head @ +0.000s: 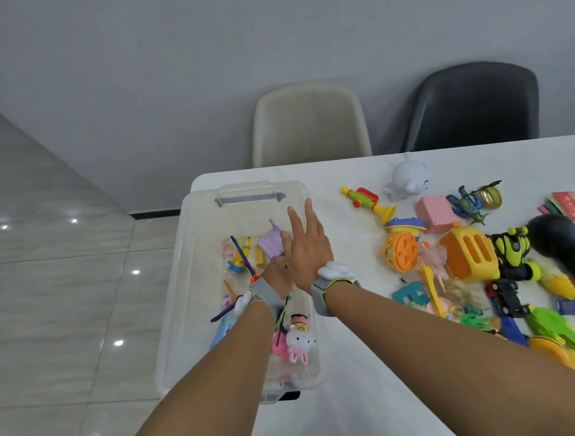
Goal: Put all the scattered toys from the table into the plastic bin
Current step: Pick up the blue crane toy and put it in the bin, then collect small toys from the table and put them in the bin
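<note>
Both hands were over the plastic bin (197,286) at the table's (351,395) left end. Right hand (308,249) fingers were straight, spread; left hand (277,277) grip indeterminate. Scattered toys (470,257) lay right of it.

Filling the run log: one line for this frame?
left hand: over plastic bin, grip unclear | right hand: open above bin | toy trumpet: on table

A clear plastic bin (197,286) is set at the left end of the white counter (351,395), upright and open, with a few small toys inside, among them a pink-and-white rabbit (295,344) and a purple piece (272,242). More toys are scattered to its right: a trumpet (368,203), an orange basket (470,255), a white figure (408,179).
</note>
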Demonstrator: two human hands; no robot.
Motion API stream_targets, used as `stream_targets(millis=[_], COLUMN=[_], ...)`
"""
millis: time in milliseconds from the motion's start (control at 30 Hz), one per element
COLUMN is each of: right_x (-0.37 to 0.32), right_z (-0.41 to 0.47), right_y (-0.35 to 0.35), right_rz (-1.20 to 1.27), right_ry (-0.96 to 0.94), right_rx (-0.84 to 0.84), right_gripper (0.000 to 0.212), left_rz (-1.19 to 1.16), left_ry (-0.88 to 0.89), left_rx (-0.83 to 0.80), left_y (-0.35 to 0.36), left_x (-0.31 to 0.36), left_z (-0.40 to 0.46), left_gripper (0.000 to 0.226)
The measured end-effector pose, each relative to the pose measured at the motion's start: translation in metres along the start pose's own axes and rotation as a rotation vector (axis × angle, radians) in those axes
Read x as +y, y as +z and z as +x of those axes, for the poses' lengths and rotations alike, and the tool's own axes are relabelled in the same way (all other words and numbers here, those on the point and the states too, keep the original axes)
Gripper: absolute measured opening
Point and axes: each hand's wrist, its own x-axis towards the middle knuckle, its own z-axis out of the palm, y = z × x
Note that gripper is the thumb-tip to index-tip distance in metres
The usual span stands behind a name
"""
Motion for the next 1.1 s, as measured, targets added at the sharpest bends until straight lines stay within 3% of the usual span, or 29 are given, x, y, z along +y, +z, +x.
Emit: stream_targets(millis=[100,267,500,667,933,1100], right_x=[0.005,0.014,0.081,0.139,0.234,0.259], right_z=[0.001,0.001,-0.007,-0.012,-0.012,-0.008], right_y=[0.002,-0.018,-0.075,-0.101,-0.102,-0.08], right_rz=[0.092,0.301,0.296,0.179,0.059,-0.07], right_ry=[0.011,0.078,0.156,0.246,0.448,0.4], right_rx=[0.027,0.119,0.275,0.256,0.02,-0.134], right_gripper=[0.05,0.042,0.038,0.039,0.049,0.078], left_rz=[-0.079,-0.253,-0.402,-0.395,-0.212,-0.051], left_ry=[-0.091,-0.007,0.219,0.293,0.233,0.255], left_rx=[0.022,0.321,0.566,0.452,0.222,0.141], left_y=[-0.022,-0.047,-0.04,0.0,0.077,0.102], left_x=[0.009,0.042,0.137,0.187,0.203,0.208], left_z=[-0.011,-0.022,-0.019,-0.013,0.026,0.064], left_gripper=[0.034,0.033,0.021,0.019,0.022,0.032])
